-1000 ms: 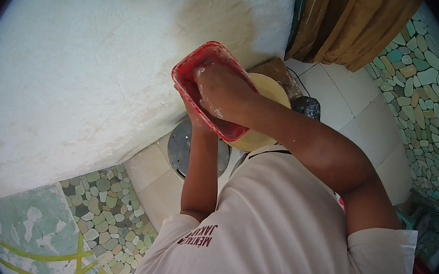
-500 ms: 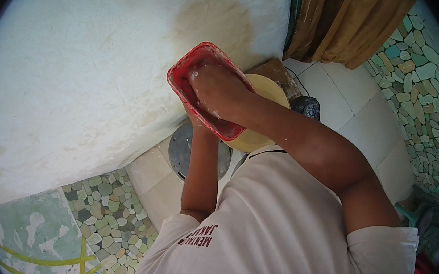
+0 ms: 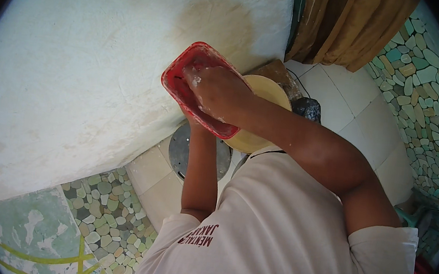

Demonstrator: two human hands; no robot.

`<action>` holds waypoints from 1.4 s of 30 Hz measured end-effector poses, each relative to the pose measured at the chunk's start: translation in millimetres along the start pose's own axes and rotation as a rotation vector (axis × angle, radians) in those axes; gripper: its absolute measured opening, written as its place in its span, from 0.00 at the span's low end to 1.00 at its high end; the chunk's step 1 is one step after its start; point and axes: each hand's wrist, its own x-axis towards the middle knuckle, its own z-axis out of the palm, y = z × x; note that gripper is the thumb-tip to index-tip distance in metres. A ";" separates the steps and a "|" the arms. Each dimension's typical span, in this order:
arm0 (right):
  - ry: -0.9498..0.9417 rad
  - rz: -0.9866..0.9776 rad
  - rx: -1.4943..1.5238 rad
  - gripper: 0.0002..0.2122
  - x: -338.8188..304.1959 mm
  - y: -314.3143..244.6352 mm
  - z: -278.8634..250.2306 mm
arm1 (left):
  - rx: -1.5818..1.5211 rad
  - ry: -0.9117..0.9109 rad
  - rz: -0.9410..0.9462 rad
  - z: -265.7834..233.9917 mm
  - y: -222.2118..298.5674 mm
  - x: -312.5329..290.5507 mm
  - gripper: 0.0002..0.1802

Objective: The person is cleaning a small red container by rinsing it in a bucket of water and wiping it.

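Note:
A red, rounded rectangular plastic tub (image 3: 171, 77), smeared with whitish paste along its inside and rim, is held up in front of the wall, tilted. My left hand (image 3: 193, 118) grips it from beneath; most of those fingers are hidden behind the tub. My right hand (image 3: 218, 91) reaches down into the tub with its fingers curled together and white paste on the knuckles. Whatever those fingers may hold is hidden inside.
A white plastered wall (image 3: 86, 80) with a brownish damp patch (image 3: 218, 22) stands close ahead. Below are a yellow basin (image 3: 270, 91), a round grey lid-like disc (image 3: 178, 151), a dark bundle (image 3: 306, 110) and a wooden block (image 3: 274, 70). A brown curtain (image 3: 343, 27) hangs at upper right.
The tub has shifted slightly left with my left hand. My right hand has moved a little within it, its fingers now more curled near the far end.

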 end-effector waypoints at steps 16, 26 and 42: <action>-0.376 -0.026 -0.141 0.09 -13.0 -52.6 -42.7 | 0.051 0.059 0.056 -5.4 12.7 -10.6 0.39; -0.481 -0.157 -0.149 0.07 -50.4 -50.7 -44.7 | 0.040 0.074 0.050 -16.7 28.4 -12.3 0.39; -0.250 -0.146 -0.209 0.04 -18.9 -45.9 -41.6 | 0.048 0.042 -0.008 -11.7 21.6 -6.9 0.40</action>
